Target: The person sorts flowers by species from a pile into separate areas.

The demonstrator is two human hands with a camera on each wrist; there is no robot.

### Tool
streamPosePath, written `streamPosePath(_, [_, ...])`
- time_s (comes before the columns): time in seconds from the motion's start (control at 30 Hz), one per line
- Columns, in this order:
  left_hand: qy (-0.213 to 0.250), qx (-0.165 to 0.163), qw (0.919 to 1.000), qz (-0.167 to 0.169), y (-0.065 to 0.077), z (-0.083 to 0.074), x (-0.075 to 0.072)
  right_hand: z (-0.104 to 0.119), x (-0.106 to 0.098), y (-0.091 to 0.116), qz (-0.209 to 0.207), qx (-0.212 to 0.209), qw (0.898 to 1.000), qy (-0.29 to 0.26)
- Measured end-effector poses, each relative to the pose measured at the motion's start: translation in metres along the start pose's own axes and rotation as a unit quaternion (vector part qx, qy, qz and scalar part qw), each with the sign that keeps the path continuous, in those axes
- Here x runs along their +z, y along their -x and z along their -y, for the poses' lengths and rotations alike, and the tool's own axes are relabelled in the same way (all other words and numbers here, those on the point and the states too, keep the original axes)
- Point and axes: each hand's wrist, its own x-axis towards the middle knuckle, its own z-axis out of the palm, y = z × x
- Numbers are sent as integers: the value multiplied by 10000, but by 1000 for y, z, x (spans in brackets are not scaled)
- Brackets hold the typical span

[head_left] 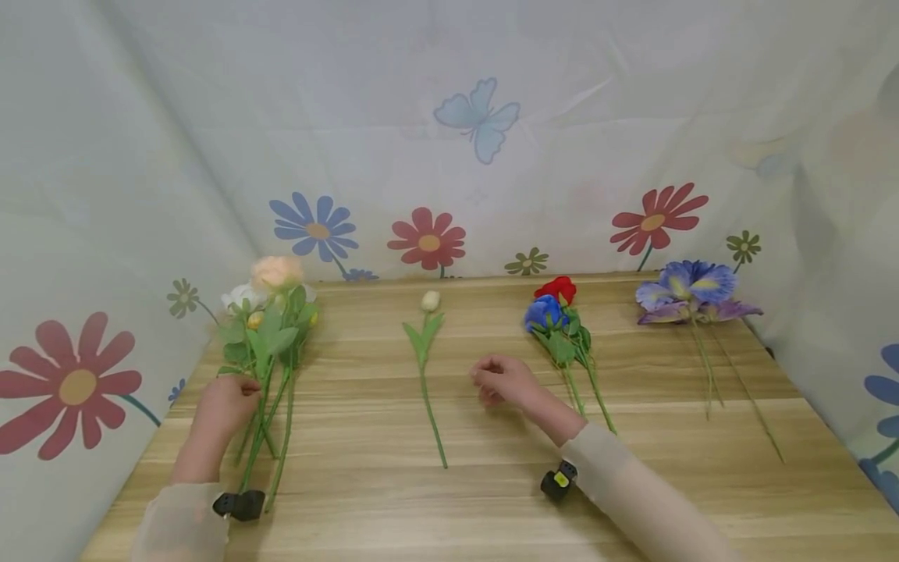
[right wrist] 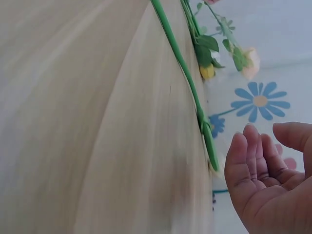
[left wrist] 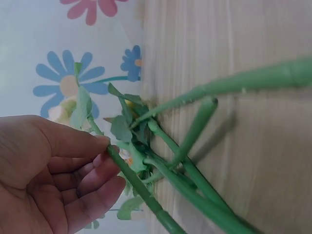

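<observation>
At the left of the table, my left hand (head_left: 228, 402) pinches a green stem (left wrist: 141, 187) between thumb and fingertips. In the left wrist view this stem leads up toward a pale peach flower (head_left: 277, 272). Around it lie a white flower (head_left: 243, 298), small yellow blooms and several more stems, partly overlapping. My right hand (head_left: 509, 381) hovers over the middle of the table, fingers loosely curved and holding nothing. A white tulip (head_left: 431, 301) with a long green stem lies just left of it; in the right wrist view a gap shows between thumb and fingers (right wrist: 239, 161).
Right of my right hand lie a blue rose (head_left: 545, 312) and a red rose (head_left: 558, 289), their stems under or beside the forearm. Farther right are blue-purple flowers (head_left: 691, 282) with thin stems. Printed cloth (head_left: 379, 140) surrounds the wooden table (head_left: 365, 499) at the back and sides.
</observation>
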Motion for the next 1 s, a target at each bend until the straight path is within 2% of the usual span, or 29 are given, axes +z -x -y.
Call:
streamPosePath(0.27, [206,108,9997,-101,5,-17,1,-4,-23,14,45,-158,9999,-30])
streamPosePath(0.47, [595,62,9981,-164,7,-33,4,0,-31,20,-32,-246,9997,88])
streamPosePath(0.7, [1088,320,9935,-55,8,-55,9,6,-31,23,-69,-365,9988,330])
streamPosePath(1.0, [1542,354,9874,88,10,-91,13,16,-21,24,-25,-555,9977,379])
